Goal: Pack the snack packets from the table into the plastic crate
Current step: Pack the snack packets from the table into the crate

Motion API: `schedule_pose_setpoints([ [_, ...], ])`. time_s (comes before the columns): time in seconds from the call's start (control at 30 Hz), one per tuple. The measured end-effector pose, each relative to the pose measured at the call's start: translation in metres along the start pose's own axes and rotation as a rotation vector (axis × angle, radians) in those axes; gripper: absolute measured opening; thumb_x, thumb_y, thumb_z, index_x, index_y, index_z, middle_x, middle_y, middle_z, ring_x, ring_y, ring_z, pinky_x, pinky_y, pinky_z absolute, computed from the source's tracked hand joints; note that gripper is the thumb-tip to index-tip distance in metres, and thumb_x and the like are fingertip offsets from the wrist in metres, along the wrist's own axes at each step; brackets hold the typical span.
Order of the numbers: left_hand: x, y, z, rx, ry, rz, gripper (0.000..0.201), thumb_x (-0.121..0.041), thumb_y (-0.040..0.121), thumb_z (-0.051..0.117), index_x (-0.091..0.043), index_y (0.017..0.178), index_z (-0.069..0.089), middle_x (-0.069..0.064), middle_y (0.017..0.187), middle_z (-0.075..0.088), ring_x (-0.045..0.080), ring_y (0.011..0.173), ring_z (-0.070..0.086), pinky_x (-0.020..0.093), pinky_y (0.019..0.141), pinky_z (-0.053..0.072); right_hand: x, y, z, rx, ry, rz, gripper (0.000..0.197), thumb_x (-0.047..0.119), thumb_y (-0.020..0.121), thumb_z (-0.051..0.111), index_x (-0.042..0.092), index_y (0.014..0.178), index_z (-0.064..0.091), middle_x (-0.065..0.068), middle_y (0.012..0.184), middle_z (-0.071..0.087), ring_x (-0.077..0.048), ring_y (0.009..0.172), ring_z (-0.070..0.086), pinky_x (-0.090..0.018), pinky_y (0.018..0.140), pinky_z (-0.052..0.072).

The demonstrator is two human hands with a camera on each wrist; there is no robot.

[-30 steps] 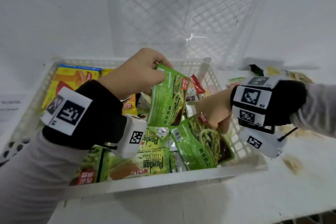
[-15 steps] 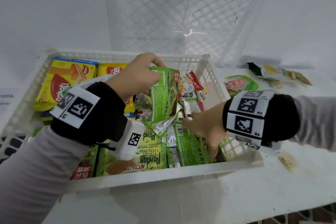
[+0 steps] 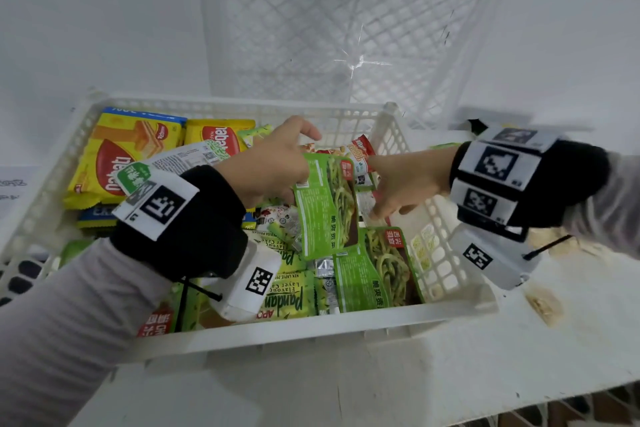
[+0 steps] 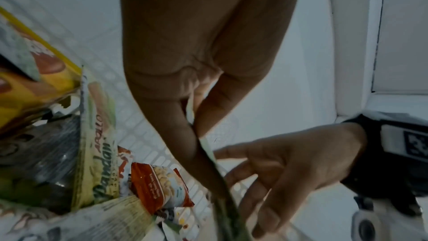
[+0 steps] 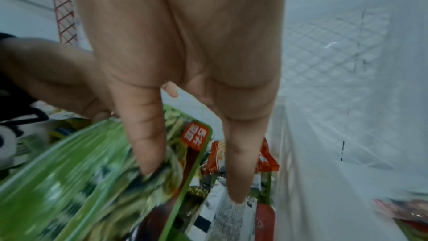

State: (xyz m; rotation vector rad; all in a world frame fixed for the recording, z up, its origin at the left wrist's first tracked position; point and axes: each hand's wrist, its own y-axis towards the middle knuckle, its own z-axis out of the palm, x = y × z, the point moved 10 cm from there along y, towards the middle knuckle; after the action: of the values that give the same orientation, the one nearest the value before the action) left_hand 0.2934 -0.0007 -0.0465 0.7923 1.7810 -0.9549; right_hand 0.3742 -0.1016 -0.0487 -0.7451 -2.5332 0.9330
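Observation:
A white plastic crate holds several snack packets. My left hand hangs over its middle and pinches the top edge of a green noodle packet, which stands upright. In the left wrist view the left hand shows thumb and finger closed on that thin packet edge. My right hand reaches in from the right with straight fingers. In the right wrist view a fingertip of the right hand presses the face of the green packet. A second green noodle packet lies flat at the crate's front right.
Yellow wafer packs fill the crate's back left, Pandan cake packs the front, and a red peanut packet lies at the back right. Another white lattice crate stands behind. Loose packets lie on the table behind my right wrist.
My right hand let go of the second green packet, now lying in the crate's front right, and rose to touch the packet my left hand still holds.

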Motion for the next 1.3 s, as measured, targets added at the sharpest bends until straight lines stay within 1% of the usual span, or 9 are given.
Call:
schedule_pose_setpoints([
  [0.13, -0.003, -0.007, 0.029, 0.169, -0.057, 0.028, 0.051, 0.022, 0.083, 0.041, -0.016, 0.117, 0.05, 0.013, 0.119, 0.057, 0.03, 0.09, 0.065, 0.04, 0.064, 0.059, 0.012, -0.004, -0.008, -0.069, -0.124, -0.098, 0.097, 0.017, 0.082, 0.07, 0.021, 0.15, 0.002, -0.008, 0.15, 0.033, -0.026, 0.126, 0.048, -0.036, 0.103, 0.042],
  [0.23, -0.004, -0.01, 0.039, 0.251, 0.017, 0.05, 0.049, 0.019, 0.084, 0.046, -0.016, 0.117, 0.05, 0.005, 0.124, 0.054, 0.019, 0.078, 0.066, 0.037, 0.066, 0.058, 0.026, -0.002, -0.007, -0.137, -0.373, -0.143, 0.05, 0.019, 0.091, 0.059, 0.009, 0.136, 0.04, -0.006, 0.119, 0.057, -0.021, 0.109, 0.056, -0.027, 0.092, 0.046],
  [0.3, -0.006, -0.014, 0.046, 0.288, 0.235, 0.098, 0.042, 0.013, 0.085, 0.052, -0.019, 0.111, 0.054, 0.0, 0.122, 0.05, 0.008, 0.059, 0.057, 0.032, 0.059, 0.054, 0.022, 0.005, 0.001, -0.051, -0.406, -0.113, 0.037, 0.015, 0.096, 0.05, 0.006, 0.132, 0.045, -0.003, 0.101, 0.058, -0.018, 0.091, 0.059, -0.023, 0.08, 0.048],
  [0.4, -0.002, -0.015, 0.063, 0.323, 0.612, 0.179, 0.032, -0.001, 0.086, 0.059, -0.02, 0.113, 0.058, 0.003, 0.13, 0.047, 0.012, 0.093, 0.06, 0.029, 0.079, 0.05, 0.013, 0.012, 0.024, 0.129, -0.432, -0.052, 0.039, 0.01, 0.097, 0.046, 0.003, 0.135, 0.037, -0.002, 0.077, 0.05, -0.012, 0.062, 0.052, -0.018, 0.056, 0.046],
  [0.47, 0.007, -0.018, 0.076, 0.39, 0.756, 0.184, 0.032, -0.008, 0.087, 0.063, -0.019, 0.117, 0.057, 0.002, 0.13, 0.048, 0.016, 0.11, 0.053, 0.03, 0.088, 0.045, 0.013, 0.013, 0.036, 0.18, -0.548, -0.054, 0.039, 0.008, 0.096, 0.049, 0.003, 0.134, 0.043, -0.007, 0.089, 0.06, -0.016, 0.067, 0.054, -0.019, 0.054, 0.043],
  [0.57, 0.015, -0.02, 0.086, 0.442, 0.891, 0.191, 0.032, -0.008, 0.087, 0.062, -0.019, 0.116, 0.058, 0.002, 0.123, 0.053, 0.017, 0.098, 0.054, 0.03, 0.083, 0.044, 0.021, 0.012, 0.045, 0.166, -0.619, -0.065, 0.036, 0.012, 0.092, 0.055, 0.008, 0.128, 0.055, -0.01, 0.121, 0.062, -0.024, 0.099, 0.061, -0.025, 0.069, 0.045],
  [0.77, 0.011, -0.025, 0.085, 0.418, 1.111, 0.307, 0.047, 0.002, 0.087, 0.048, -0.024, 0.125, 0.058, 0.004, 0.122, 0.039, 0.023, 0.118, 0.041, 0.039, 0.099, 0.04, 0.033, -0.015, 0.05, 0.165, -0.843, -0.052, 0.048, 0.029, 0.094, 0.055, 0.007, 0.134, 0.044, -0.008, 0.129, 0.055, -0.023, 0.118, 0.053, -0.029, 0.092, 0.043],
  [0.93, 0.031, -0.045, 0.107, 0.716, 1.235, 0.322, 0.051, -0.01, 0.093, 0.051, -0.028, 0.139, 0.044, 0.006, 0.143, 0.033, 0.026, 0.133, 0.029, 0.045, 0.109, 0.031, 0.012, -0.025, 0.091, 0.42, -0.885, -0.024, 0.058, 0.029, 0.1, 0.041, 0.009, 0.148, 0.018, -0.01, 0.151, 0.029, -0.023, 0.134, 0.035, -0.029, 0.102, 0.031],
  [1.3, 0.05, -0.057, 0.114, 0.871, 1.35, 0.214, 0.067, 0.005, 0.089, 0.041, -0.03, 0.146, 0.032, 0.014, 0.151, 0.03, 0.036, 0.128, 0.043, 0.047, 0.102, 0.043, 0.017, -0.033, 0.097, 0.592, -0.725, -0.085, 0.079, 0.011, 0.095, 0.05, 0.025, 0.151, -0.005, -0.015, 0.158, -0.003, -0.03, 0.144, 0.013, -0.044, 0.113, 0.028],
])
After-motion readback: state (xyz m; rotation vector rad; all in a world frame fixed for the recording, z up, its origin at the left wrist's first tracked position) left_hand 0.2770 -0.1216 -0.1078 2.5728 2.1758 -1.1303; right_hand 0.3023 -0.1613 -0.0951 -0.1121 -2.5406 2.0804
